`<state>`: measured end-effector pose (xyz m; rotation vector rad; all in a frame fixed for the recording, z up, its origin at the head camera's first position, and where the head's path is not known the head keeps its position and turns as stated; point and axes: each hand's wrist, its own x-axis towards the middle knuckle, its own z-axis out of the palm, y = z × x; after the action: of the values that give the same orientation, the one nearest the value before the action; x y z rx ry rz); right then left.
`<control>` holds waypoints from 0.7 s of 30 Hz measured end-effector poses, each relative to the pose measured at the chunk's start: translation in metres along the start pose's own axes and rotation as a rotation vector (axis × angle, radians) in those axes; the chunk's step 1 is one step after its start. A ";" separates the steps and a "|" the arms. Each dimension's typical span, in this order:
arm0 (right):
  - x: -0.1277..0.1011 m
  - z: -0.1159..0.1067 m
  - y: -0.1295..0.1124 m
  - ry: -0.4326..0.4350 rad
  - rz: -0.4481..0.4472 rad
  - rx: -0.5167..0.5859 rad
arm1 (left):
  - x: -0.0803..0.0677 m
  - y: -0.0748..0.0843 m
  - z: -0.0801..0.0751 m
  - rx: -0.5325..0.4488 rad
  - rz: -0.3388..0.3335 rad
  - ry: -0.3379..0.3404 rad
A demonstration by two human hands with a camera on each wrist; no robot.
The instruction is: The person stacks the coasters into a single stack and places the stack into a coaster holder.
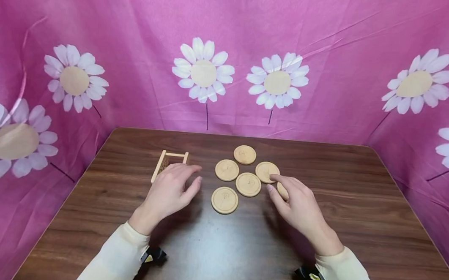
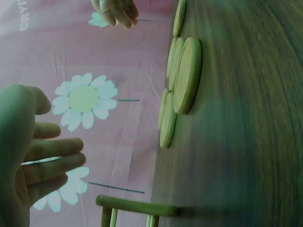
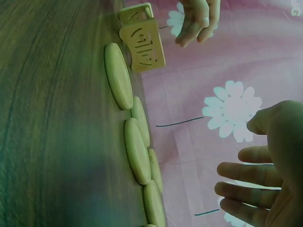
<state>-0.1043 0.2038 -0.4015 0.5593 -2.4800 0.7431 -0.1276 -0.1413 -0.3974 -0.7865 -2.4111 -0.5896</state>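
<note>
Head view: a dark wood-grain counter [image 1: 357,214] is seen against a pink cloth backdrop [image 1: 138,34] printed with white daisies. Six round wooden coasters are laid flat in a loose cluster at mid-counter: a far coaster [image 1: 244,154], a left coaster [image 1: 226,170], a right coaster [image 1: 267,172], a centre coaster [image 1: 248,184], a near coaster [image 1: 224,200], and a sixth coaster [image 1: 282,190] largely hidden under the right hand [image 1: 295,203]. The right hand is held low over that sixth coaster, fingers extended and relaxed, index fingertip at the edge of the right coaster; nothing is gripped. A small wooden coaster rack [image 1: 166,164] stands to the left of the cluster. The left hand [image 1: 168,190] is held just in front of the rack, fingers loosely extended, grip empty; contact with the rack cannot be confirmed.

Left wrist view: the left hand [image 2: 28,156] is shown with fingers straight and spread, holding nothing. A rail of the coaster rack [image 2: 137,207] is seen close by, and the coasters [image 2: 187,75] lie edge-on beyond it, clear of the hand.

Right wrist view: the right hand [image 3: 265,175] is shown open, fingers extended, with nothing held. The coasters [image 3: 136,150] are lined edge-on along the counter [image 3: 47,118], with the rack [image 3: 142,45] at the far end and the left hand [image 3: 196,21] beside it.
</note>
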 end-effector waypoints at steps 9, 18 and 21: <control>0.003 0.009 0.003 -0.030 0.010 0.090 | -0.004 -0.018 -0.009 -0.157 -0.070 -0.018; -0.001 0.018 0.002 -0.082 0.041 0.153 | -0.013 -0.035 -0.016 -0.285 -0.098 -0.053; -0.003 0.021 0.001 -0.113 0.075 0.180 | -0.016 -0.039 -0.018 -0.303 -0.103 -0.055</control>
<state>-0.1098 0.1932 -0.4186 0.5899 -2.5657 0.9967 -0.1352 -0.1868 -0.4027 -0.8122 -2.4558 -1.0041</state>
